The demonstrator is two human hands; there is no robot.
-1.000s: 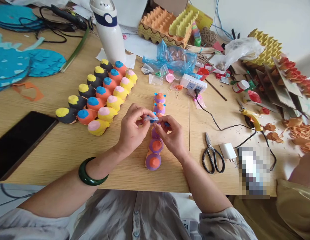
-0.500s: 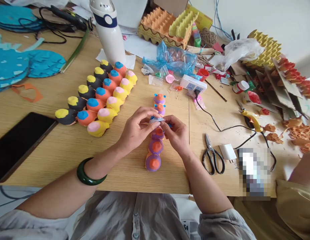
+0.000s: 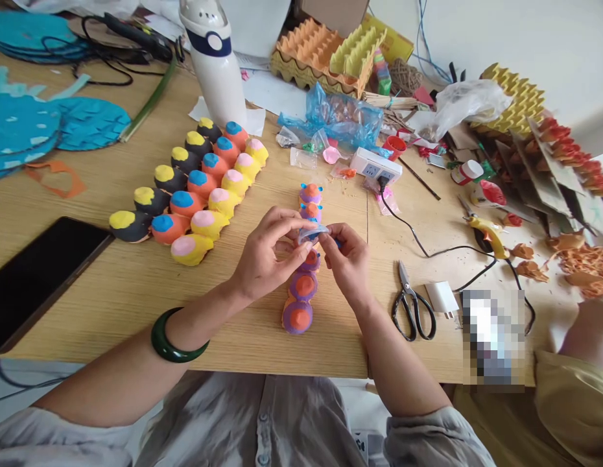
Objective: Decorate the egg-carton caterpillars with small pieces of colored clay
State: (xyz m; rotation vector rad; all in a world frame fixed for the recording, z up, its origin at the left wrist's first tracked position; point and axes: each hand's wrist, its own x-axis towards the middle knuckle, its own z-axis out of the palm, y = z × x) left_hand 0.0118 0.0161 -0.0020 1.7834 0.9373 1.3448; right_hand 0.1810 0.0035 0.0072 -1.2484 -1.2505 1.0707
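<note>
My left hand (image 3: 270,253) is closed in a pinch on a small translucent plastic packet (image 3: 311,232) with something blue in it. My right hand (image 3: 347,259) is closed too, its fingertips at the packet's right end; a blue lump shows by its index finger. Both hands are over a purple-painted egg-carton strip (image 3: 303,285) with orange bumps. Small blue pieces stick out at the sides of its far cups. The middle of the strip is partly hidden under my hands.
Left stand painted egg-carton rows (image 3: 214,165), a black phone (image 3: 43,279) and a white bottle (image 3: 216,71). Right lie scissors (image 3: 411,305), a white charger (image 3: 441,298) and a power strip (image 3: 377,163) with its cable. A co-worker's arm (image 3: 586,331) is at the right edge.
The packet has shifted slightly right and tilted up in my fingers, and my left fingers have opened a little around it. The view has moved slightly.
</note>
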